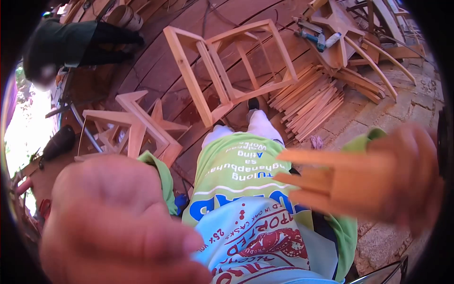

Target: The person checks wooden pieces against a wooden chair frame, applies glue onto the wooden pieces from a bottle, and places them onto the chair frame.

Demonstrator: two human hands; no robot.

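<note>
My right hand (pixel 409 180), blurred at the right edge, is wrapped round several short wooden slats (pixel 326 177). Their ends point left across the front of my shirt. Large and close to the camera at the lower left, my left hand (pixel 125 222) has its fingers curled in. Whatever it may hold is hidden. Beyond my feet, a wooden chair frame (pixel 208 78) lies on the floor. To its right is a pile of thin wooden slats (pixel 309 102).
Angled wooden frames (pixel 137 128) stand at the left. At the upper right, a teal power tool (pixel 317 40) and a white bottle (pixel 333 39) lie on a wooden piece. A person in dark clothes (pixel 75 45) is at the upper left, near a bucket (pixel 125 19). Cords cross the floor.
</note>
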